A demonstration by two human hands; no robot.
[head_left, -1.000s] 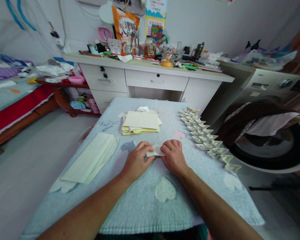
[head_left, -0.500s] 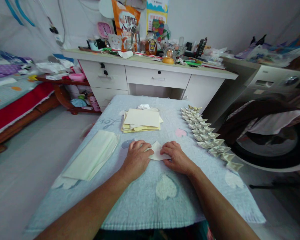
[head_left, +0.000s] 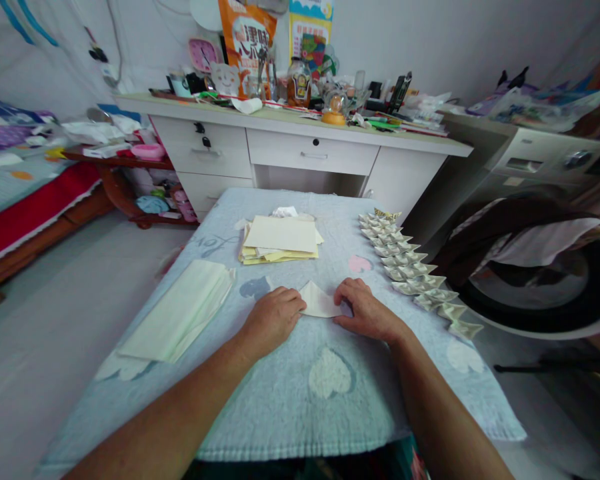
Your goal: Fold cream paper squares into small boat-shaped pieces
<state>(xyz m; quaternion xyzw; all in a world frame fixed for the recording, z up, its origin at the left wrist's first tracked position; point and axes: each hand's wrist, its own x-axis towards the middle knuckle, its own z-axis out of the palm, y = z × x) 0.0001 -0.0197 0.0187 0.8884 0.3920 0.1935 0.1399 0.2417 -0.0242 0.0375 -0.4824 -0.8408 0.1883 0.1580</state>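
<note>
A small sheet of off-white paper (head_left: 318, 302), folded to a peak at its far side, lies on the blue cloth in front of me. My left hand (head_left: 276, 319) is closed on its left corner, thumb and fingers pressed together. At the right corner, my right hand (head_left: 365, 310) has curved fingers with a gap between them and the thumb, which is by the paper's tip. Beyond the hands sits a stack of cream and yellow paper (head_left: 280, 235). Folded pale green sheets (head_left: 177, 310) lie to the left. Several folded paper boats (head_left: 405, 260) form a row along the right.
The patterned cloth (head_left: 275, 413) covers the table. Behind it stands a white desk (head_left: 315, 150) crowded with jars, a bag and a pink clock. A washing machine (head_left: 540, 173) with its door open and laundry hanging out is on the right; a bed (head_left: 35, 193) is at left.
My right hand has drawn slightly right, its fingers lifting off the paper, so more of its right side shows. The left fingers have gathered closer together at the left corner.
</note>
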